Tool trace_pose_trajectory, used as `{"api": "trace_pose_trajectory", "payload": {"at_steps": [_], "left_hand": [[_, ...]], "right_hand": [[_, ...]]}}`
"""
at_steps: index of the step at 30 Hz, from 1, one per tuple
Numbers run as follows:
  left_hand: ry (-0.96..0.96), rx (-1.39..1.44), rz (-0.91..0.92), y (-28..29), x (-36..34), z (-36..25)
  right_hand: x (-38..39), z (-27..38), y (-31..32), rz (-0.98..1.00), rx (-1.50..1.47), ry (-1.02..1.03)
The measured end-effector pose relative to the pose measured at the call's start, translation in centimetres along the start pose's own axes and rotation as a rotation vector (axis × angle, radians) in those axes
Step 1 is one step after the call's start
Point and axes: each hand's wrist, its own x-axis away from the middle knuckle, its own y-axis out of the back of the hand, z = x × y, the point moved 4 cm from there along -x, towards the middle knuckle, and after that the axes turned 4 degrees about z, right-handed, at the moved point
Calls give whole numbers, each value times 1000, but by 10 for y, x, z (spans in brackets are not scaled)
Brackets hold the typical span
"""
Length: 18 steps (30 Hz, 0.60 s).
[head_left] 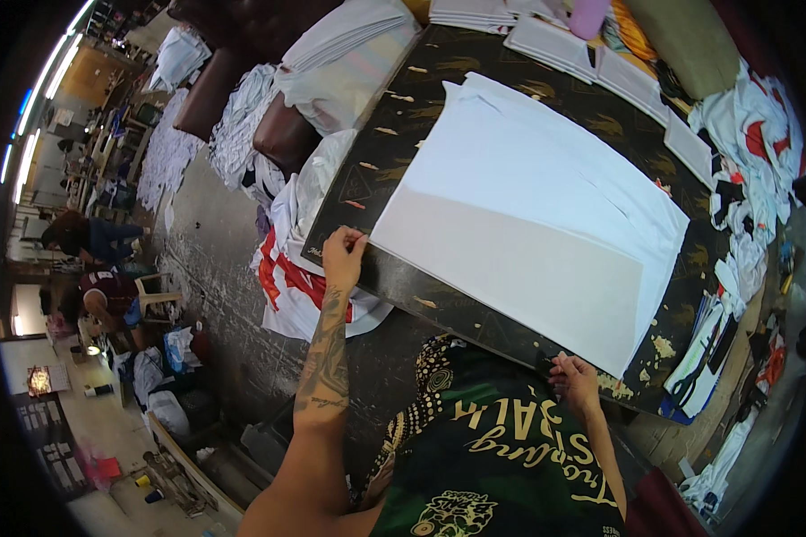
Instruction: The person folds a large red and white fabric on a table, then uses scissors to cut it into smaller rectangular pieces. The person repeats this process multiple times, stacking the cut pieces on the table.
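White cloth (537, 152) lies spread on a dark patterned table (394, 116), with faint wrinkles toward its right side. Over its near part is a pale greyish flat rectangular sheet (510, 268), lined up with the cloth's near edge. My left hand (342, 257) is closed in a pinch at the near left corner of this sheet. Beside the near edge, toward the right, my right hand (575, 380) has its fingers curled together. Whatever lies between those right fingertips is too small to make out.
Stacked flat white pieces (546, 49) line the table's far edge. Heaped white and red cloth (752, 134) lies at right, and more red-and-white cloth (300, 282) hangs beside the left edge. Scissors (690, 380) rest near the right corner. Two people (107, 295) are farther left.
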Motion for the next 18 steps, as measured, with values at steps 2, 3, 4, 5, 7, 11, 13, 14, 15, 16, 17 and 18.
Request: {"api": "trace_pose_trajectory", "payload": {"at_steps": [2,3,4,5,7,11,13,14,15,16,17,18], "left_hand": [[-95,-287,-41,-4,-5,-6],[-138,-351,-38,-6,-7,-12],[-186,-414,-30,-7,-8,-19],[-100,-351,-3,-5,-9,-22],[-16,-216,53,-1,-7,-33],[76,11,-1,8,1,-53],[132,42,-50,8,6,-53],[98,6,-54,6,8,-52],[74,-23,-69,5,12,-50],[37,-29,-64,2,14,-48],[94,-77,-53,1,19,-42],[130,-102,-26,-3,20,-38]], "right_hand": [[-5,-3,-15,-99,-147,-43],[-7,-3,-20,-145,-206,-52],[-7,-4,-21,-241,-260,-61],[-9,-3,-23,-286,-294,-59],[-12,-1,-23,-344,-342,-27],[-22,-2,-17,-467,-272,-53],[-25,-4,-15,-469,-284,-35],[-24,-6,-13,-512,-276,-51],[-21,-7,-13,-462,-280,-27],[-18,-6,-13,-451,-277,-17],[-11,-7,-13,-445,-270,-21],[-6,-2,-14,-427,-161,9]]}}
